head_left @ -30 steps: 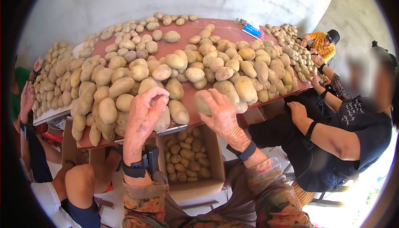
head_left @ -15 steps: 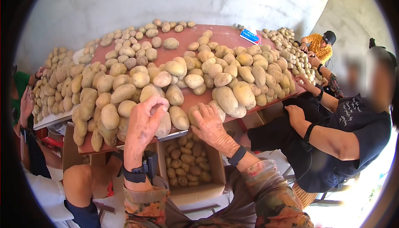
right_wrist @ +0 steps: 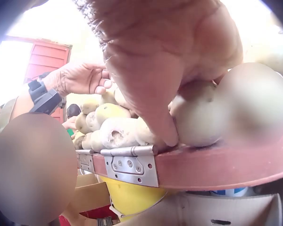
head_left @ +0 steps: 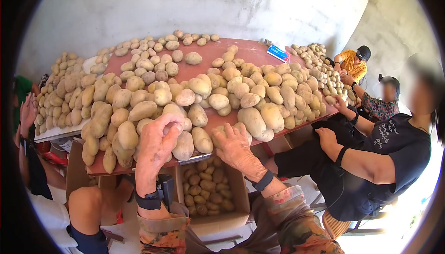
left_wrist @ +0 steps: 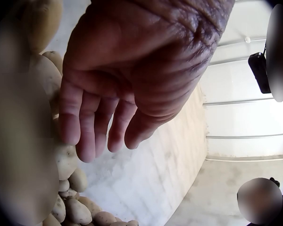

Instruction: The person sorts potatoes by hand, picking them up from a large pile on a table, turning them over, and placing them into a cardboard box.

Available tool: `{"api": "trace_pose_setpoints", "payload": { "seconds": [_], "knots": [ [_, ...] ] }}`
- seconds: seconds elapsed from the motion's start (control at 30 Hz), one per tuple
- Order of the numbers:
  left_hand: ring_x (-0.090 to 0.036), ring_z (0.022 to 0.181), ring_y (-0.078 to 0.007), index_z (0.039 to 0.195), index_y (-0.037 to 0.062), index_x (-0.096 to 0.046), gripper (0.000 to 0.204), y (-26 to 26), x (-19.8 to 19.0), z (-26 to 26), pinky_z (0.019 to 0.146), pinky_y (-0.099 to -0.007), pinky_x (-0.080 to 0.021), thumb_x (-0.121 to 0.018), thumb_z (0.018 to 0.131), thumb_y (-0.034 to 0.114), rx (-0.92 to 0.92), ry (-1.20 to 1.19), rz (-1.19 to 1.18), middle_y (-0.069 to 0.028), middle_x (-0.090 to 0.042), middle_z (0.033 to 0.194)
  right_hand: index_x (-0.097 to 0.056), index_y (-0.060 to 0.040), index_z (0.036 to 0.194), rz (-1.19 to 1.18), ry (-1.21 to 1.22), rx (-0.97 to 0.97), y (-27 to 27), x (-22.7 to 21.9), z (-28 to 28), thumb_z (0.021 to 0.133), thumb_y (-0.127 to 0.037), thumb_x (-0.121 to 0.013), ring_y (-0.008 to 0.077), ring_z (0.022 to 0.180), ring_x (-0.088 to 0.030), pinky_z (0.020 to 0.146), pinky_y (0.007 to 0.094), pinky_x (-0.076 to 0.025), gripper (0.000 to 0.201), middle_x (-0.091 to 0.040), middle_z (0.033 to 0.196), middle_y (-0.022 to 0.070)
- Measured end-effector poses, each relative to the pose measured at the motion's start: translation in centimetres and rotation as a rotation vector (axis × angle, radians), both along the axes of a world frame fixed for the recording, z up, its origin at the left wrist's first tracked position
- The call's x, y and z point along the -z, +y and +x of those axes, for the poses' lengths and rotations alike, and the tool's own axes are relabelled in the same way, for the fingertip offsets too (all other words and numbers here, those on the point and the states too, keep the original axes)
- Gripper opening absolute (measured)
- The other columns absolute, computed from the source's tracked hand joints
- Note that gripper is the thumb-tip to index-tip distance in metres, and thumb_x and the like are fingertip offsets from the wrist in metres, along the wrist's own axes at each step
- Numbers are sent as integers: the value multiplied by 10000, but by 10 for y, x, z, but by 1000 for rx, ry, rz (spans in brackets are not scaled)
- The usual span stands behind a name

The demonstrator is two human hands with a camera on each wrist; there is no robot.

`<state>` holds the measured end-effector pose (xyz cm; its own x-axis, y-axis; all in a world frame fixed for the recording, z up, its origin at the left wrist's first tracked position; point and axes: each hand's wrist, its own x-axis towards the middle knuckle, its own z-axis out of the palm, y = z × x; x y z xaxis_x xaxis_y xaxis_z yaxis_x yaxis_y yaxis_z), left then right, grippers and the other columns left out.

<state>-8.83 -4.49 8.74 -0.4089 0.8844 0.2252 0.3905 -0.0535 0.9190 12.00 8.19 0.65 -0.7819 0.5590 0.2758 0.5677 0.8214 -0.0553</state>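
Observation:
My right hand (head_left: 234, 147) rests over a potato (right_wrist: 198, 115) at the near edge of the red table (right_wrist: 217, 167). In the right wrist view the thumb lies along one side of this potato, and the palm covers its top; the far fingers are mostly hidden. To the left, my left hand (head_left: 157, 142) hovers in front of the potato pile (head_left: 143, 110), fingers loosely bent. Its palm faces the camera in the left wrist view and holds nothing. Between the hands, two large potatoes, one of them a long potato (head_left: 201, 140), lie near the edge.
Below the edge stands a cardboard box (head_left: 218, 224) partly filled with potatoes. Metal hinges (right_wrist: 132, 167) sit on the table edge, above a yellow bucket (right_wrist: 132, 195). A blue-and-white packet (head_left: 278, 53) lies at the back. Other people sit at both sides, one in a black shirt (head_left: 394, 136).
The right hand has come left and down with its potato to the table edge, then stayed there. The left hand has barely moved. The head view has shifted slightly.

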Motion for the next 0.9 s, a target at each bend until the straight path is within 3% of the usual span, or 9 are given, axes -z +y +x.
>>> {"api": "trace_pose_setpoints", "payload": {
  "seconds": [0.13, 0.23, 0.5, 0.63, 0.73, 0.83, 0.9],
  "knots": [
    [-616, 748, -112, 1038, -14, -645, 212, -1, -3, 1, 675, -277, -482, -601, 908, 147, -13, 49, -13, -54, -655, 812, -499, -139, 1379, -39, 12, 9, 7, 5, -2, 726, -245, -771, 402, 1231, -493, 1100, 606, -268, 715, -484, 1352, 284],
    [-642, 694, -206, 1015, 18, -660, 169, 2, 1, 10, 668, -339, -498, -610, 905, 136, 6, 49, 69, -141, -664, 766, -493, -132, 1381, -88, -14, 12, 7, 3, -4, 722, -248, -775, 407, 1256, -474, 1103, 611, -263, 726, -477, 1367, 286],
    [-650, 691, -259, 992, 8, -653, 162, 11, 6, 18, 657, -356, -499, -614, 894, 130, 24, 133, 63, -163, -654, 765, -478, -101, 1389, -93, -44, 13, 0, -3, -5, 727, -250, -773, 421, 1326, -411, 1119, 599, -253, 740, -410, 1444, 288],
    [-650, 690, -275, 989, 11, -653, 170, 10, 2, 22, 657, -365, -500, -627, 887, 144, 14, 138, 64, -159, -656, 769, -514, -89, 1342, -142, 84, -43, 4, -3, 1, 762, -237, -750, 422, 1291, -440, 1117, 574, -269, 643, -453, 1410, 252],
    [-628, 746, -171, 1017, -10, -645, 207, 12, 0, 24, 706, -310, -496, -602, 885, 144, 29, 170, 21, -106, -670, 826, -540, -80, 1301, -221, 269, -91, 19, -9, -1, 793, -234, -731, 421, 1246, -476, 1097, 545, -306, 563, -502, 1358, 235],
    [-633, 748, -177, 1013, -5, -647, 191, 16, 2, 26, 704, -314, -497, -605, 883, 128, 43, 160, -28, -105, -673, 833, -558, -74, 1265, -246, 443, -34, 38, -13, -10, 830, -229, -710, 401, 1187, -521, 1039, 497, -394, 486, -549, 1298, 233],
    [-634, 746, -180, 1014, -1, -650, 184, 16, 2, 29, 707, -315, -500, -607, 881, 118, 29, 201, -41, -108, -675, 837, -602, -93, 1216, -258, 385, -37, 48, -10, -17, 851, -237, -698, 390, 1175, -530, 1002, 495, -428, 404, -568, 1243, 225]
  ]
}}
